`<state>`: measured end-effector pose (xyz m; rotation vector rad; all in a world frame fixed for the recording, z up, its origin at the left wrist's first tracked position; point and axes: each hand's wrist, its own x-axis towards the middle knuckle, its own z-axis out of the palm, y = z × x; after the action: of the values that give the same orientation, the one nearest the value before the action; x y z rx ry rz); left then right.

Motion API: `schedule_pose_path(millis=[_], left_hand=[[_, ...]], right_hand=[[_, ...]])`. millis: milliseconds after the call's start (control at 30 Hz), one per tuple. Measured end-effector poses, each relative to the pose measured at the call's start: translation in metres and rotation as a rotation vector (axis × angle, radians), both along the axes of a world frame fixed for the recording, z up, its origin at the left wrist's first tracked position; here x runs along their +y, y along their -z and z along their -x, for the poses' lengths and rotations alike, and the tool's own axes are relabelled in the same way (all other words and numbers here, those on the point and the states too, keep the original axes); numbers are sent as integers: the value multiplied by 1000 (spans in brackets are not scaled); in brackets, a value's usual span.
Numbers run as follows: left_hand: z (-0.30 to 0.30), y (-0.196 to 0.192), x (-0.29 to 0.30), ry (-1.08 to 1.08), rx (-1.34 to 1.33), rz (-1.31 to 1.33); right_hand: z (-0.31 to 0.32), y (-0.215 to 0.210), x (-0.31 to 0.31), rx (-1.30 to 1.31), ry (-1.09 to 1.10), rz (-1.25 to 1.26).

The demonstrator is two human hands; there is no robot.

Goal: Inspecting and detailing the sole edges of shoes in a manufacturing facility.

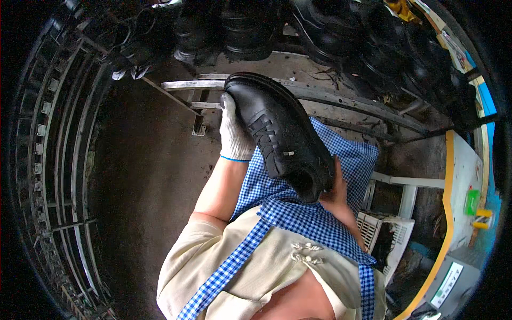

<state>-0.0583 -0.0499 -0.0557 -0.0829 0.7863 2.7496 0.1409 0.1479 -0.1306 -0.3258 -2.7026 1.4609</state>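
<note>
A black lace-up shoe [277,128] is held up in front of me, toe toward the far left and heel opening toward me. My left hand [234,130], in a white knit glove with a blue cuff edge, grips the toe end from its left side. At the heel, my bare right hand [336,186] holds the shoe from the right, its fingers partly hidden behind it. Black laces [263,133] run across the upper, and a small pale tag sits near the collar. Below the shoe lies the blue and white checked apron [346,154] over my lap.
Several black shoes [248,32] stand on a metal rack [362,104] ahead. Another barred metal rack [80,176] curves along the left. To the right are a white plastic crate [397,245], a yellow-edged table [450,181] and a grey box [453,282].
</note>
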Motion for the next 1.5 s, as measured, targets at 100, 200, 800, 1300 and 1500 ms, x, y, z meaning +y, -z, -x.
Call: schedule_pose_path(millis=[100,200,800,1300,1500], left_hand=[[-6,2,-2,26,16,-6],[-2,10,-6,19,18,60],[-12,72,-8,522,193,397],[-19,-54,-9,406,611,388],[-10,-62,-28,400,554,370]], right_hand=[[3,1,-1,333,-32,62],[9,-12,11,434,-116,12],[6,-94,77,320,-67,241],[-19,-150,112,431,-211,617],[-2,-138,94,517,-195,588]])
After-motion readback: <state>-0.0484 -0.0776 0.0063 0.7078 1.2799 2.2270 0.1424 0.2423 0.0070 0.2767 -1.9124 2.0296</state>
